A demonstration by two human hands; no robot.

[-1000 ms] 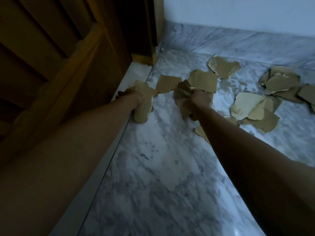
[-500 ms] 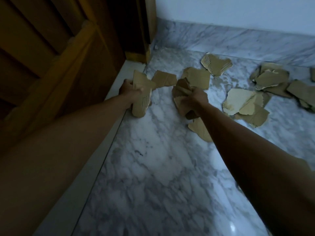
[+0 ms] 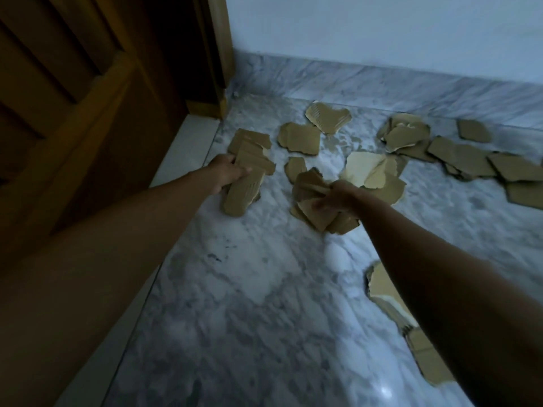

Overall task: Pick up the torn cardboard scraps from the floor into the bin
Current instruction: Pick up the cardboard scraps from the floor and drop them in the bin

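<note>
torn brown cardboard scraps [image 3: 299,139] across floor

My only view is head-worn, looking forward and steeply down at the marble floor [image 3: 235,304] (close, arm's reach), toward the wall [image 3: 382,30] corner.

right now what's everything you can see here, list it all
scraps in left hand: a bunch, brown, by the door sill
scraps in right hand: a bunch, brown, mid floor
loose scraps on floor: many, brown, one pale; spread toward the far wall and right, some under the right forearm
floor: one, grey-white marble
skirting: one, marble, along the wall
wall: one, pale
door: one, brown wood, left
bin: none in view
left hand: fingers curled round scraps
right hand: fingers curled round scraps
</note>
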